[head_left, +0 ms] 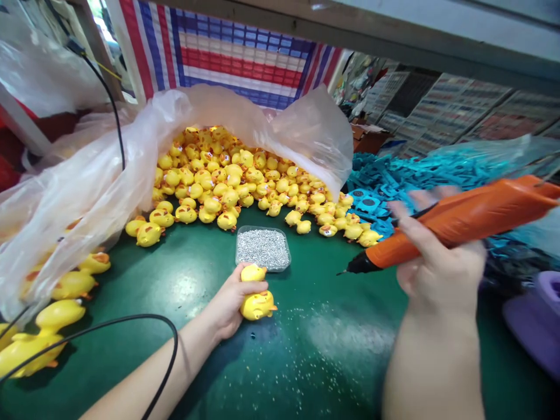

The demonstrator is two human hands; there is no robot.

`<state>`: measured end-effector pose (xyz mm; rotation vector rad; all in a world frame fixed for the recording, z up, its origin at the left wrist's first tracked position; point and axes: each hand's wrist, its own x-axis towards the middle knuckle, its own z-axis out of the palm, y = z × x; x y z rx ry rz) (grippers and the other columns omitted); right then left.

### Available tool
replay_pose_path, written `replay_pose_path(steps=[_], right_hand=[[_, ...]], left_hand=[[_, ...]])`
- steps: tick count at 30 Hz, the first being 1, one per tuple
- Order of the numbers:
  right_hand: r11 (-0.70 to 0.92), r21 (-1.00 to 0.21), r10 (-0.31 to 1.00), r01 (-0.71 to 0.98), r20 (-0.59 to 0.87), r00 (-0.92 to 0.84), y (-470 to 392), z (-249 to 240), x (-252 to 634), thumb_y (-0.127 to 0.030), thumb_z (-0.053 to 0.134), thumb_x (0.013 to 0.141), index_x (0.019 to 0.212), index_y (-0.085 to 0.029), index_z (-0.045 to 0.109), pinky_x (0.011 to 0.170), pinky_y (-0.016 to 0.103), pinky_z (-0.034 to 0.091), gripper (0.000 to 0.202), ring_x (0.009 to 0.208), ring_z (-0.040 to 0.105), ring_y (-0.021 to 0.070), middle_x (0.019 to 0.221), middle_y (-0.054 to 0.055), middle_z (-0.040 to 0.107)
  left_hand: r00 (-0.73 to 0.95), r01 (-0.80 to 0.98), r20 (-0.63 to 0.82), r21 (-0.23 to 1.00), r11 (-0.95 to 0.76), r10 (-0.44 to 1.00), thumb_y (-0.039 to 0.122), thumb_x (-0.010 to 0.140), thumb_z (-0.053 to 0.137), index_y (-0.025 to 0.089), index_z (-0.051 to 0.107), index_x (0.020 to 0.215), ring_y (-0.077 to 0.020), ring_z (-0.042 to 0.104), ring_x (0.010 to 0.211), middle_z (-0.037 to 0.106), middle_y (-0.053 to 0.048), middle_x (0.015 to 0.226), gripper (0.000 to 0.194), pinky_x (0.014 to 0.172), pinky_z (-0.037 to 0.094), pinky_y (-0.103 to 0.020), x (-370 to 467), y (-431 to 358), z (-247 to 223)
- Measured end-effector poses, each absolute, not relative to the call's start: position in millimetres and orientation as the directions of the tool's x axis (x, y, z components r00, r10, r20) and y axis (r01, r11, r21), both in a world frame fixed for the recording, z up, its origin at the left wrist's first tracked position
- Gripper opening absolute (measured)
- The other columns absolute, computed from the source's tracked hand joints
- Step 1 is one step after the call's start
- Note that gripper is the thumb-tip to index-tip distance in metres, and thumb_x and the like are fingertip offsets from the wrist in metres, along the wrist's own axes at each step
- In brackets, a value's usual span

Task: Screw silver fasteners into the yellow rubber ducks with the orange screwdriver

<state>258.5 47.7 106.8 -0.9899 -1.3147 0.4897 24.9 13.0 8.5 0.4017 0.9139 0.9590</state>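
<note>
My left hand (231, 303) is closed round a yellow toy duck (258, 305), its thumb across the neck, just in front of a clear plastic tray (286, 262) of small silvery pieces. My right hand (441, 268), slightly blurred, grips an orange electric screwdriver (464, 216). The tool's black tip points left and down, above the green table (341, 350) and apart from the duck. Behind the tray many yellow ducks (231, 181) spill out of a translucent plastic bag (109, 169).
Turquoise plastic parts (389, 181) are heaped at the right, near a purple object (536, 321). A black cable (131, 317) crosses the lower left. More ducks (61, 315) lie at the left. Small pale bits dot the table.
</note>
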Motion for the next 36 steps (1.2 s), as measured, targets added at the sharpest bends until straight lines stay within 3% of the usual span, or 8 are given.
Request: replay_pose_path(steps=[3,7,10,13,24,30,36], right_hand=[[0.427,-0.902,0.852,0.058,0.423,0.309,49.9,112.6,251.1,-0.027,0.083,0.062,0.095,-0.026,0.068,0.062,0.034,0.053,0.035,0.063,0.062,0.0169,0.083,0.003,0.066],[0.373,-0.927,0.926,-0.043,0.369,0.079,34.3,105.7,217.4,-0.029,0.086,0.055,0.086,-0.023,0.068,0.058,0.029,0.052,0.037,0.064,0.057,0.0132,0.082,0.0,0.062],[0.426,-0.893,0.9,-0.147,0.434,-0.027,21.6,103.8,186.9,-0.031,0.083,0.064,0.089,-0.024,0.065,0.063,0.03,0.053,0.031,0.068,0.057,0.0125,0.082,-0.001,0.059],[0.517,-0.839,0.853,-0.171,0.522,0.019,14.1,105.7,165.1,-0.028,0.078,0.073,0.092,-0.025,0.062,0.067,0.029,0.054,0.025,0.069,0.057,0.0115,0.079,-0.003,0.057],[0.523,-0.837,0.852,-0.162,0.514,0.097,14.8,86.6,149.2,-0.017,0.074,0.074,0.09,-0.025,0.06,0.065,0.028,0.052,0.022,0.069,0.058,0.0116,0.079,-0.004,0.056],[0.616,-0.786,0.785,-0.055,0.606,0.128,13.1,76.8,141.6,-0.011,0.066,0.079,0.085,-0.024,0.056,0.07,0.03,0.053,0.018,0.068,0.059,0.0118,0.07,-0.006,0.053],[0.545,-0.834,0.831,-0.08,0.526,0.182,13.3,70.8,137.1,-0.015,0.067,0.079,0.087,-0.022,0.053,0.058,0.027,0.051,0.017,0.062,0.058,0.0113,0.068,-0.006,0.054]], left_hand=[[0.287,-0.502,-0.479,0.662,0.557,0.829,0.012,0.055,0.075,0.021,0.045,0.09,-0.0111,0.055,0.054,0.056,0.005,0.068,0.047,0.052,0.055,-0.029,30.7,10.4,2.8],[0.305,-0.491,-0.461,0.673,0.552,0.833,0.014,0.053,0.077,0.021,0.045,0.09,-0.0111,0.054,0.054,0.055,0.006,0.066,0.049,0.053,0.055,-0.031,35.6,8.2,-2.4],[0.317,-0.484,-0.446,0.682,0.548,0.837,0.016,0.053,0.078,0.021,0.046,0.091,-0.0104,0.054,0.054,0.054,0.007,0.066,0.05,0.054,0.055,-0.031,37.4,6.1,-3.1],[0.3,-0.482,-0.448,0.691,0.539,0.842,0.017,0.052,0.078,0.02,0.046,0.091,-0.0101,0.054,0.055,0.054,0.007,0.067,0.051,0.053,0.054,-0.029,37.4,4.5,-2.1],[0.362,-0.481,-0.337,0.731,0.484,0.869,0.023,0.059,0.078,0.021,0.046,0.092,-0.0114,0.056,0.061,0.054,0.005,0.072,0.046,0.059,0.053,-0.029,35.0,1.6,5.1],[0.412,-0.465,-0.338,0.721,0.514,0.846,0.024,0.059,0.077,0.021,0.044,0.088,-0.0132,0.059,0.061,0.056,0.005,0.071,0.044,0.061,0.055,-0.033,32.4,-1.4,9.8],[0.406,-0.462,-0.368,0.708,0.535,0.837,0.021,0.059,0.074,0.02,0.045,0.088,-0.0161,0.062,0.06,0.058,0.003,0.069,0.041,0.056,0.053,-0.031,36.8,-2.7,7.2]])
